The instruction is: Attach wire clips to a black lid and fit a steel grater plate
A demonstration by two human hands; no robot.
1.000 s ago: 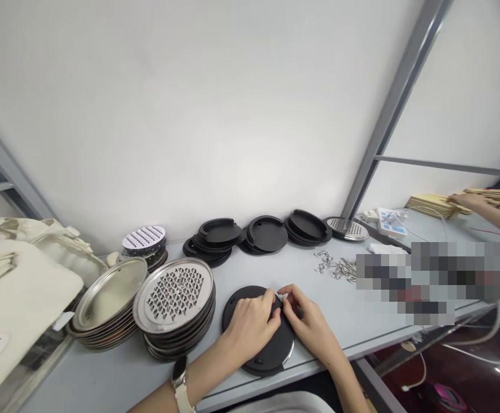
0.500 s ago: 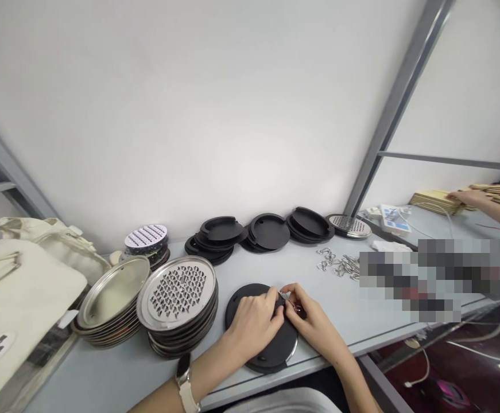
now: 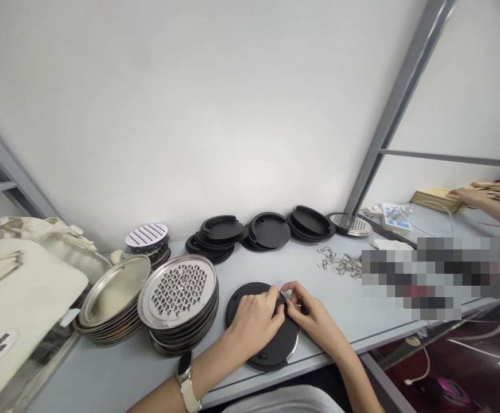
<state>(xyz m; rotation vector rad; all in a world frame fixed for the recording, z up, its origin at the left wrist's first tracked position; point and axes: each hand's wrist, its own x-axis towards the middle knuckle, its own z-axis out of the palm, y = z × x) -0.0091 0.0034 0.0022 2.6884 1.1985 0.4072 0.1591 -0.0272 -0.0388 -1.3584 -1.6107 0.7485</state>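
So the black round disc (image 3: 271, 345) sat at the counter's (image 3: 293, 272) front edge, left hand (image 3: 256, 318) bent over it, right hand's (image 3: 310, 312) fingers nearly closed on a tiny metal piece (image 3: 282, 293) at its rim.

Your left hand (image 3: 256, 318) lies on the black disc (image 3: 271, 347), and your right hand (image 3: 312, 315) pinches a small metal piece (image 3: 282, 293) at its edge. Left of the disc stands a stack of grater plates (image 3: 178, 292); metal clips (image 3: 348, 265) lie beyond your right hand.
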